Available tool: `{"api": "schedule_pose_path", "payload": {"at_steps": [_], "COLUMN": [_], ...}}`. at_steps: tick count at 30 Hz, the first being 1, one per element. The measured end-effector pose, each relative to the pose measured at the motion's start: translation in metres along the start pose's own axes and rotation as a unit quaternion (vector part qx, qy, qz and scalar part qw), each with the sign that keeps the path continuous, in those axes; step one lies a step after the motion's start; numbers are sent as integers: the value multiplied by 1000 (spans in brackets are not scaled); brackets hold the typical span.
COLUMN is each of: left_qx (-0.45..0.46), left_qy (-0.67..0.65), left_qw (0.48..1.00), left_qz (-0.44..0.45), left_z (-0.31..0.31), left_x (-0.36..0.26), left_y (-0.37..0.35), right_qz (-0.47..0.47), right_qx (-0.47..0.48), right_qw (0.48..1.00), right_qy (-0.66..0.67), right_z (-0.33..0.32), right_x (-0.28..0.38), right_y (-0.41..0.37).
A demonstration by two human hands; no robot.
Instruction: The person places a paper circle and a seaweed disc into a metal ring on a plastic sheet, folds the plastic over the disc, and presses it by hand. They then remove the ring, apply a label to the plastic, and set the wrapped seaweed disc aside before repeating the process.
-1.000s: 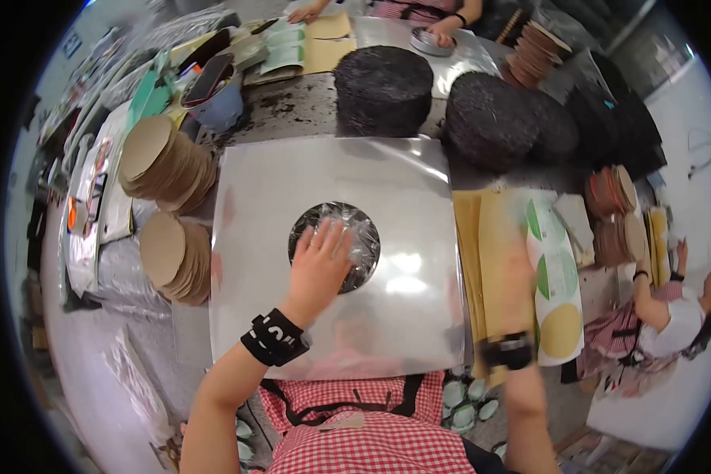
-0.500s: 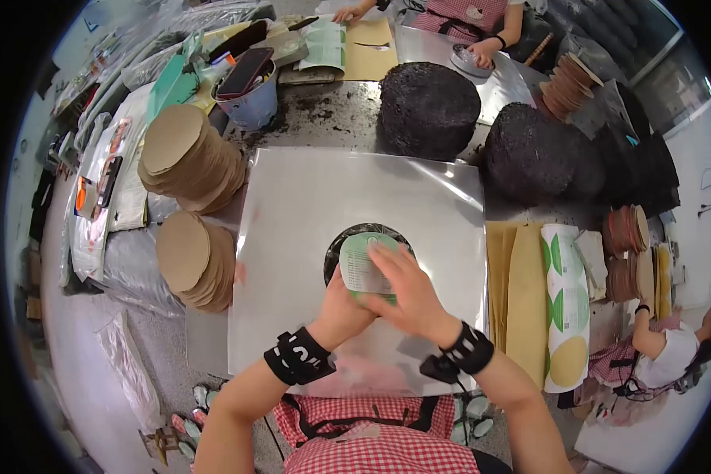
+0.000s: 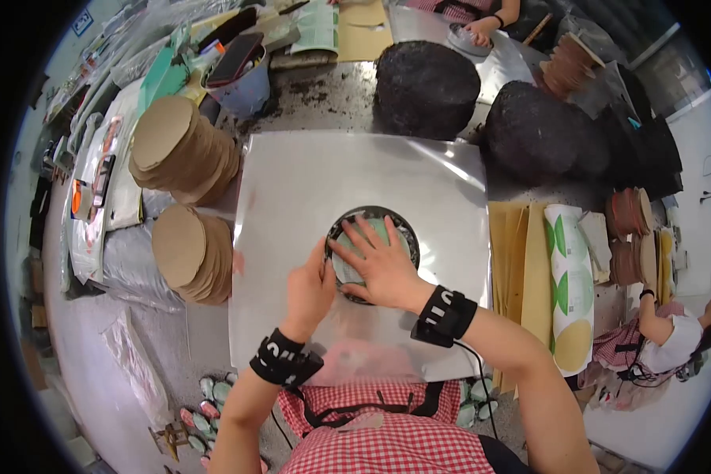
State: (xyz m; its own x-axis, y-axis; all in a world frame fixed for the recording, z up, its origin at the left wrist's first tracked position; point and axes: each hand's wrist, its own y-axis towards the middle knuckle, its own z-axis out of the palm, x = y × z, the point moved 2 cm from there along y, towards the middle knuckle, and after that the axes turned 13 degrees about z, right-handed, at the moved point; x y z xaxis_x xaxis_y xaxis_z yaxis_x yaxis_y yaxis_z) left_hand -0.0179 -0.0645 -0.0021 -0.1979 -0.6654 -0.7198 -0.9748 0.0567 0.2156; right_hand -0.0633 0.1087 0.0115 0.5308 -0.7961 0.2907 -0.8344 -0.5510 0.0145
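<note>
A dark round disc [image 3: 411, 237] with a shiny black rim lies on a metal sheet [image 3: 284, 189] in front of me. On top of it sits a round green paper label [image 3: 343, 269], mostly covered. My right hand [image 3: 383, 265] is spread flat over the label, fingers apart and pointing up and left. At the disc's left edge is my left hand [image 3: 311, 288], fingers stretched out along the rim and thumb beside them. Black straps circle both wrists.
Two stacks of brown cardboard discs [image 3: 180, 253] stand at left. Large black round blocks [image 3: 426, 88] sit behind the sheet. A bucket [image 3: 243, 91] of tools is at back left. Brown paper [image 3: 521, 276] and printed sheets [image 3: 567, 292] lie right. Other people work at back and right.
The green label, held tilted between both hands before, now lies on the dark disc. My right hand has flattened over it; my left hand has moved left to the rim.
</note>
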Motion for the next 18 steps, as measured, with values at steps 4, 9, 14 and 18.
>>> {"api": "schedule_pose_path", "payload": {"at_steps": [4, 9, 14, 18], "left_qx": [-51, -37, -33, 1], "left_qy": [103, 158, 96, -70], "left_qw": [982, 972, 993, 992], "left_qz": [152, 168, 63, -110], "left_z": [0, -2, -11, -11], "left_x": [-47, -85, -90, -36], "left_y": [-13, -31, -64, -95], "right_qz": [-14, 75, -6, 10], "right_qx": [-29, -176, -52, -154], "right_qw": [999, 964, 956, 963], "right_qy": [-11, 182, 290, 222], "right_z": [10, -6, -10, -13], "right_x": [-3, -37, 17, 8], "right_y": [-2, -18, -44, -53]}}
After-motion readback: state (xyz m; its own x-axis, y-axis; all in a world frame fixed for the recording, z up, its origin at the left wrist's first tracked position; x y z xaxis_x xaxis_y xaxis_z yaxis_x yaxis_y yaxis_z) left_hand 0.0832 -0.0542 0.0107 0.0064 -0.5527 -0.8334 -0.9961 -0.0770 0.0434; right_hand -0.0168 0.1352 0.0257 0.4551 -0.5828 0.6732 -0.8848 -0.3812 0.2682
